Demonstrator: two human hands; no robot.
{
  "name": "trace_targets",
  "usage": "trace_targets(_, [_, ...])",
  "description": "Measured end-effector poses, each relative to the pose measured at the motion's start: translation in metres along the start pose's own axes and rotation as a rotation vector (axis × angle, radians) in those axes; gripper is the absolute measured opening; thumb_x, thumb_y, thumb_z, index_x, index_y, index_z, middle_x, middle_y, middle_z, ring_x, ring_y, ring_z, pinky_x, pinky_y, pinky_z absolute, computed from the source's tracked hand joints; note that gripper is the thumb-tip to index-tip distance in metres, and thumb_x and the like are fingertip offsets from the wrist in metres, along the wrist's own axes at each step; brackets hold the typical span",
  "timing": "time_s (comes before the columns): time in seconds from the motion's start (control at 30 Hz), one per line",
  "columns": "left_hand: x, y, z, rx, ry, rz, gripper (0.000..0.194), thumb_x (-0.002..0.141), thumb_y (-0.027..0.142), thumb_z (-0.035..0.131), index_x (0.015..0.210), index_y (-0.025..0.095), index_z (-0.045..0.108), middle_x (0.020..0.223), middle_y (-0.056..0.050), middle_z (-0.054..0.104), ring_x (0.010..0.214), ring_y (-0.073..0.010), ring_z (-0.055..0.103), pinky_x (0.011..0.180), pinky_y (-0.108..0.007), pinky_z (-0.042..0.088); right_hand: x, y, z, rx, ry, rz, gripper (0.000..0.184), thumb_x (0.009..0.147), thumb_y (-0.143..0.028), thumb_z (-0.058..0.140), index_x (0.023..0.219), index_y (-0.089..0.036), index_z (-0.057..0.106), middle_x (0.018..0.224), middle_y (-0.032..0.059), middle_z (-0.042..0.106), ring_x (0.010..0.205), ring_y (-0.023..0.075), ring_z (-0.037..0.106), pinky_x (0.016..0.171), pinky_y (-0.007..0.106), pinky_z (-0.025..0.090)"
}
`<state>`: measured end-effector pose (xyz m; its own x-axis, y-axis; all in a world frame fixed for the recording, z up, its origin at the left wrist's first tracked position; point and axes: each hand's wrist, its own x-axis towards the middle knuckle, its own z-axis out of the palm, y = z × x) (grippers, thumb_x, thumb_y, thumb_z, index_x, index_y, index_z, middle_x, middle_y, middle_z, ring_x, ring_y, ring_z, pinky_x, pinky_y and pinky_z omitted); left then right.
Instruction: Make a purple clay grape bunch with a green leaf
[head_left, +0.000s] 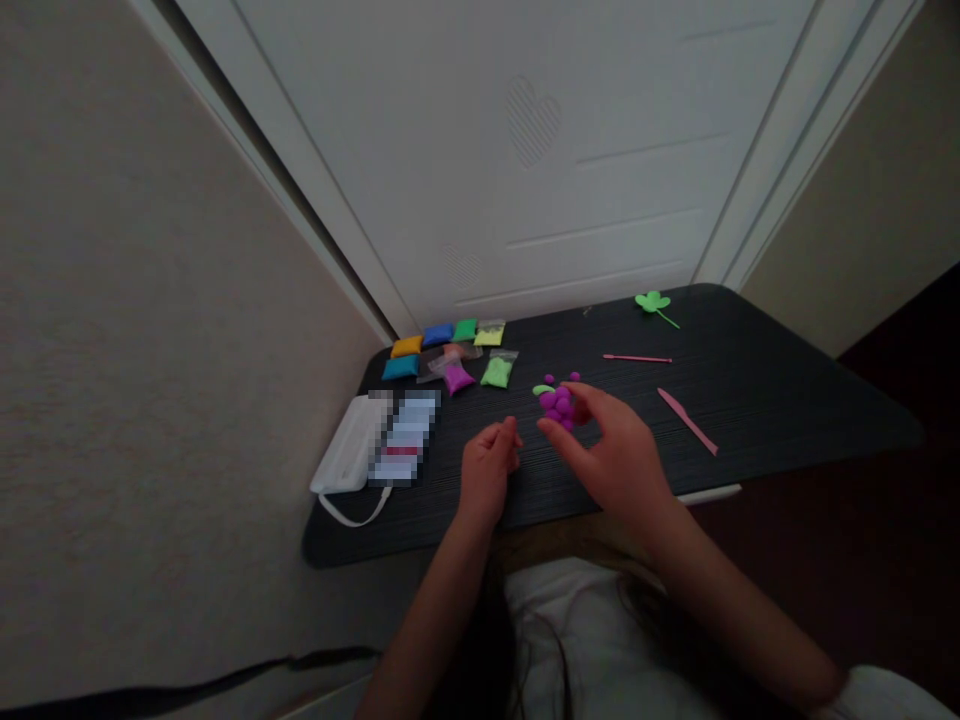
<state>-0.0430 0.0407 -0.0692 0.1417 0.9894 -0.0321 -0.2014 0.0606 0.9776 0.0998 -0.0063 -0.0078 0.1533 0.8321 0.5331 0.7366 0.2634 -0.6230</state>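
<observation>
A bunch of purple clay grapes (556, 408), made of several small balls pressed together, is between the thumb and forefinger of my right hand (621, 455). A light green clay leaf (543, 390) shows at its upper left. Just beyond the bunch, two loose purple balls, one on the left (549, 379) and one on the right (575, 377), lie on the black table (600, 332). To the left of the bunch is my left hand (487, 462), its fingers curled together with the thumb on top. Whatever may be inside those fingers is hidden.
Several coloured clay packets, including a light green one (498, 370), lie at the back left. A phone (409, 440) and a white power bank (349, 445) with a cable are at left. To the right are a pink stick (637, 358), a pink knife (688, 421) and a green clay flower (654, 302).
</observation>
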Motion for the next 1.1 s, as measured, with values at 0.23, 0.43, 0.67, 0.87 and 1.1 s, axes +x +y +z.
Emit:
trace_targets(0.23, [0.008,-0.005,-0.001,-0.224,0.038,-0.052,0.017,0.07,0.026,0.062,0.082,0.015,0.058,0.059,0.004,0.051,0.053,-0.0044,0.046,0.055,-0.018,0.037,-0.011,0.049,0.039,-0.288,-0.21,0.026,0.031,0.075,-0.041,0.053,0.096,-0.018,0.059,0.096,0.0084,0.06,0.095,0.0247,0.05,0.083,0.039,0.035])
trace_targets(0.43, [0.007,-0.005,-0.002,-0.232,0.011,-0.111,0.026,0.075,0.029,0.056,0.095,0.013,0.057,0.087,-0.008,0.064,0.076,-0.0124,0.059,0.069,-0.025,0.044,-0.017,0.058,0.045,-0.338,-0.2,0.011,0.034,0.074,-0.044,0.054,0.097,-0.019,0.059,0.104,0.0098,0.057,0.101,0.0255,0.047,0.088,0.041,0.031])
trace_targets(0.67, [0.007,-0.003,-0.001,-0.317,-0.014,-0.143,0.028,0.074,0.022,0.057,0.101,0.015,0.05,0.093,-0.01,0.065,0.082,-0.0157,0.062,0.077,-0.031,0.045,-0.016,0.061,0.042,-0.174,-0.175,0.028,0.042,0.074,-0.043,0.053,0.105,-0.016,0.055,0.105,0.0106,0.059,0.102,0.0244,0.049,0.09,0.042,0.032])
trace_targets(0.87, [0.004,-0.001,0.001,-0.319,-0.105,-0.163,0.019,0.074,0.021,0.058,0.091,0.014,0.053,0.097,-0.011,0.064,0.093,-0.0188,0.06,0.081,-0.031,0.044,-0.013,0.068,0.035,0.117,-0.093,0.128,0.03,0.08,-0.036,0.047,0.101,-0.017,0.056,0.103,0.0086,0.059,0.098,0.0201,0.053,0.086,0.037,0.039])
trace_targets(1.1, [0.004,0.0,0.0,-0.301,-0.122,-0.19,0.023,0.077,0.028,0.054,0.094,0.013,0.057,0.093,-0.01,0.065,0.085,-0.0161,0.061,0.072,-0.026,0.045,-0.013,0.067,0.032,0.218,-0.086,0.147,0.023,0.08,-0.029,0.047,0.095,-0.018,0.058,0.098,0.0066,0.06,0.095,0.0177,0.054,0.086,0.034,0.04])
